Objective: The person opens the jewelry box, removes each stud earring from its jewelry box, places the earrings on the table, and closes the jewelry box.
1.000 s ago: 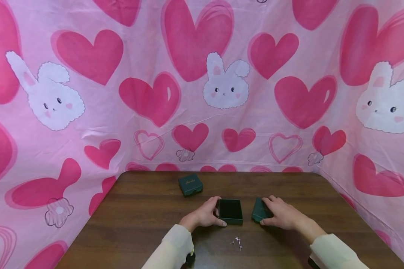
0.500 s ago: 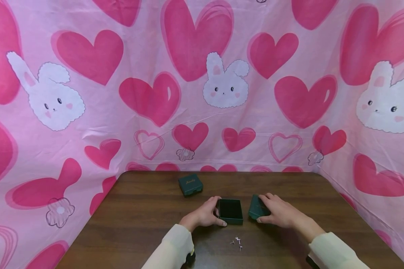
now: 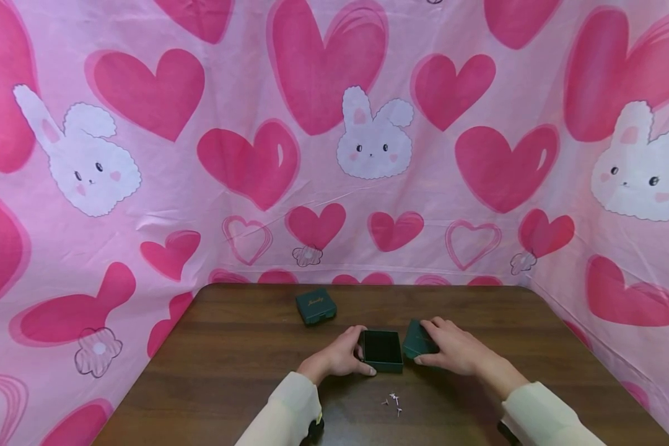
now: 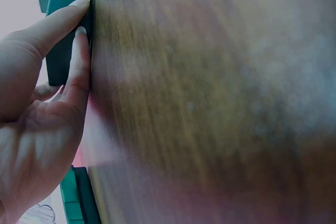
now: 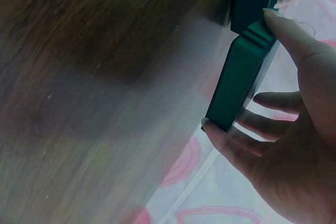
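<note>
My left hand (image 3: 339, 354) grips the left side of a dark green jewelry box base (image 3: 381, 368), thumb at the near corner. The base lies flat on the table with its black inside facing up. To the right, my right hand (image 3: 458, 347) holds a green box lid (image 3: 415, 337), tilted, its left edge right at the base's right wall. In the right wrist view, thumb and fingers span the lid (image 5: 231, 87), one end close against the base (image 5: 253, 3). The left wrist view shows the thumb and a finger on the side of the base (image 4: 60, 59).
A closed green box (image 3: 316, 306) with gold lettering stands farther back on the left. Several tiny whitish pin-like pieces (image 3: 396, 402) lie on the brown wooden table (image 3: 245, 371) in front of the base. A pink cloth (image 3: 323, 186) with hearts and rabbits hangs around the table.
My right hand has moved left and slightly away with the lid, bringing it from a gap up beside the base. The left hand and the base have stayed in place.
</note>
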`<state>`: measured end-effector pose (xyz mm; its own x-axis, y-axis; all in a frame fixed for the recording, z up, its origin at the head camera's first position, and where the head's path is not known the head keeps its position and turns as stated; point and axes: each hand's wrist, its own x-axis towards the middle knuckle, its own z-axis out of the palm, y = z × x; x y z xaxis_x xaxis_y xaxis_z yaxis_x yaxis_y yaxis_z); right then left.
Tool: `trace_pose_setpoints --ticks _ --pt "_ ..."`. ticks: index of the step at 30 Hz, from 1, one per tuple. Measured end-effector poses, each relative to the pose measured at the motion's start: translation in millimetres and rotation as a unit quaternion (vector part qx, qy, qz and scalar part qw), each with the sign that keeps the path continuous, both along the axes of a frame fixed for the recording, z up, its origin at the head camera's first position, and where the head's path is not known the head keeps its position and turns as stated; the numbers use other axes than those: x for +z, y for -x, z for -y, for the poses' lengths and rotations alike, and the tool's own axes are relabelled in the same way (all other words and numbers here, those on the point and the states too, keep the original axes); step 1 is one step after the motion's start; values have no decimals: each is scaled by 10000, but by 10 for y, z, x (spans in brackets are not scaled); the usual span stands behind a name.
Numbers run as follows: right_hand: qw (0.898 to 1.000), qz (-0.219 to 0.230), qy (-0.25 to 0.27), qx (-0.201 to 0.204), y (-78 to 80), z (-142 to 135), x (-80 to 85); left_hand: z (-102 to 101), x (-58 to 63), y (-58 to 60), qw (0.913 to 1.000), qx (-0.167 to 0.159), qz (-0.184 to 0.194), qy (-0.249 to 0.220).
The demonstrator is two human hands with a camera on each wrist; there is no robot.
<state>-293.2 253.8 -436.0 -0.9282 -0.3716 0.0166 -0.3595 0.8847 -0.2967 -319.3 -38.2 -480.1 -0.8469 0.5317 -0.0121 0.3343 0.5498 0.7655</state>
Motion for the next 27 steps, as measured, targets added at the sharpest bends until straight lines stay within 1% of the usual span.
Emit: trace_pose_setpoints --ticks 5,9,14,19,27 --pt "10000 1 -6 89 0 51 -2 -4 1 -4 10000 -3 -21 38" --pt "9999 83 73 114 0 88 -8 -6 -2 -4 9999 47 59 94" --pt "9998 27 81 201 12 132 -1 -2 3 -1 9999 72 84 123" --pt "9996 -11 97 281 33 173 -5 2 8 6 9999 66 39 112" --pt "9991 60 223 346 50 271 -23 14 7 4 9999 66 126 82"
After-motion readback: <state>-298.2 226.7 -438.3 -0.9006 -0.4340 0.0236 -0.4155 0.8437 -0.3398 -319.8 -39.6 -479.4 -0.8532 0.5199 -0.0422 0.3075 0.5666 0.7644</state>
